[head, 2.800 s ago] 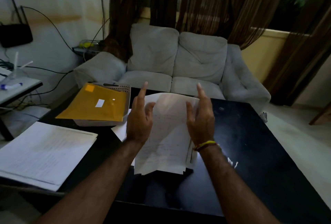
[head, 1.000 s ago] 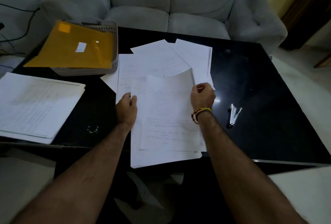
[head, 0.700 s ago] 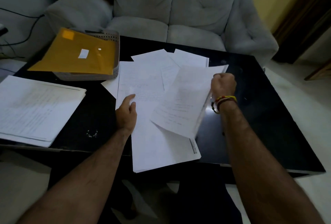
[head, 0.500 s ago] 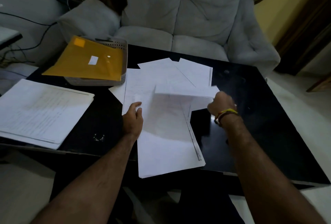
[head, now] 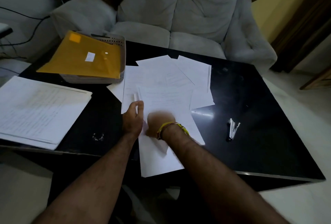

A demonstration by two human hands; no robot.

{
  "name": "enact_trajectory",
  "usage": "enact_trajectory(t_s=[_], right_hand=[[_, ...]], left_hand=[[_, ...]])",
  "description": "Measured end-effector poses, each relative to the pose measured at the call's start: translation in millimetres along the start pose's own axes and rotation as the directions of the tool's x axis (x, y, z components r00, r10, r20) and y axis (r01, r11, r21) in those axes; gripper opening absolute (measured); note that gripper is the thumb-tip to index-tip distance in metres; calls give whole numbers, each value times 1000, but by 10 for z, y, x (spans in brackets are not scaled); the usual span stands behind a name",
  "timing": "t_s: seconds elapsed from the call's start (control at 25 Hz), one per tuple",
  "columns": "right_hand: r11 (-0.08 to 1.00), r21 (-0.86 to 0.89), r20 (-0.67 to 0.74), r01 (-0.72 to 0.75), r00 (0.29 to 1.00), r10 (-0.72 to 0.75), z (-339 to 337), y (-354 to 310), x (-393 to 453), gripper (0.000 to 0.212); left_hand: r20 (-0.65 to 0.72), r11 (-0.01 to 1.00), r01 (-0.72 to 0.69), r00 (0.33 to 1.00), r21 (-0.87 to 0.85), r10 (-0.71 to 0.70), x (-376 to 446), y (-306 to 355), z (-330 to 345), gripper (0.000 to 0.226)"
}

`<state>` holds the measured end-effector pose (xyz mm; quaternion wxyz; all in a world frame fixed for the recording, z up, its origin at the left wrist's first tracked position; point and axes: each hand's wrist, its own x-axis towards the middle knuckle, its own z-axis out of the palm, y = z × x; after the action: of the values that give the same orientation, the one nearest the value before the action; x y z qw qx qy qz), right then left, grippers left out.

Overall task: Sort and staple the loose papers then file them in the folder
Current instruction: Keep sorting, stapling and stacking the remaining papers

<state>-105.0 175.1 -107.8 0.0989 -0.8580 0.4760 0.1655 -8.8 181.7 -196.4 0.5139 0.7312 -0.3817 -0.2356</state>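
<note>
Two bare hands work at the near middle of a black table (head: 259, 134).

Left hand (head: 133, 118): rests on the left edge of the near paper stack (head: 161, 159), fingers (head: 139, 104) loosely extended and close together, tips touching the sheet edges; it lies on the paper rather than clasping it.

Right hand (head: 160, 122): blurred, lying over the same stack just right of the left hand; whether its fingers are spread, curled or pinching a sheet cannot be told. A yellow band (head: 180, 127) circles the wrist.

Near paper stack: white, long axis running from the table's near edge away toward the sofa (head: 179, 17), tilted slightly left at the far end; its near end overhangs the table edge.

Loose papers (head: 179, 76): several white sheets fanned beyond the fingertips, overlapping, their long axes skewed at differing angles, corners pointing toward the sofa.

Stapler (head: 232, 129): small, pale, well to the right of the right hand's fingers, long axis roughly near-to-far, apart from all paper.

Yellow folder (head: 84, 59): beyond and left of the left fingers, lying across a grey perforated tray (head: 120, 44), overhanging its left side, touching no hand.

Second paper pile (head: 39, 111): far left of the left fingers, at the table's left edge, long axis slanting.
</note>
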Motion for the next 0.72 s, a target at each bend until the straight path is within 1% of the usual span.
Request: enact_trajectory(t_s=[0.08, 0.12, 0.16, 0.2, 0.24, 0.28, 0.32, 0.36, 0.4, 0.44, 0.48, 0.52, 0.56, 0.6, 0.64, 0.72], right_hand=[[977, 193, 127, 95, 984, -121, 34, -34, 37, 18], [946, 301, 198, 123, 962, -188, 17, 2, 44, 18], [909, 401, 266, 113, 935, -234, -7, 69, 38, 20], [864, 497, 294, 75, 923, -249, -9, 179, 43, 23], [803, 595, 259, 17, 942, -212, 18, 327, 82, 26], [720, 693, 149, -35, 984, -96, 75, 485, 147, 28], [663, 743, 1, -88, 991, 131, 155, 661, 223, 27], [658, 736, -142, -159, 914, 380, 261, 838, 293, 26], [656, 710, -225, -254, 802, 553, 371, 984, 328, 28], [631, 711, -245, -310, 733, 635, 477, 1089, 342, 30], [625, 709, -246, -325, 717, 652, 578, 1145, 347, 31], [644, 705, -278, -296, 721, 635, 684, 1176, 361, 29], [677, 692, -343, -250, 711, 614, 775, 1181, 358, 26], [688, 698, -411, -199, 674, 613, 842, 1186, 348, 23], [665, 730, -446, -158, 628, 638, 875, 1197, 338, 22], [604, 789, -456, -116, 548, 701, 902, 1215, 331, 24]], left_hand=[[19, 1000, -19, 1000, 9, 18, 26, -34, -15, 33], [32, 999, -36, 999, 17, 36, 32, -47, -17, 34], [39, 998, -52, 998, 28, 50, 35, -59, -16, 35], [42, 998, -60, 997, 34, 59, 31, -57, -13, 36], [43, 998, -57, 998, 29, 56, 29, -52, -9, 36], [45, 999, -42, 998, 14, 41, 21, -34, -11, 37], [51, 1000, -24, 998, -8, 24, 17, -22, -13, 37], [63, 999, -13, 998, -32, 15, 15, -15, -12, 38], [76, 998, -5, 997, -55, 10, 18, -20, -9, 40], [91, 997, 1, 996, -72, 6, 20, -24, -6, 41], [104, 997, 8, 995, -82, 1, 20, -28, 0, 42], [111, 996, 14, 994, -87, -4, 20, -30, 5, 43], [110, 996, 14, 994, -86, -4, 19, -34, 4, 43], [103, 997, 9, 995, -77, -1, 18, -34, 4, 43], [93, 998, 4, 996, -60, 2, 19, -34, 14, 43], [61, 1000, -17, 998, -16, 18, 20, -39, 41, 40]])
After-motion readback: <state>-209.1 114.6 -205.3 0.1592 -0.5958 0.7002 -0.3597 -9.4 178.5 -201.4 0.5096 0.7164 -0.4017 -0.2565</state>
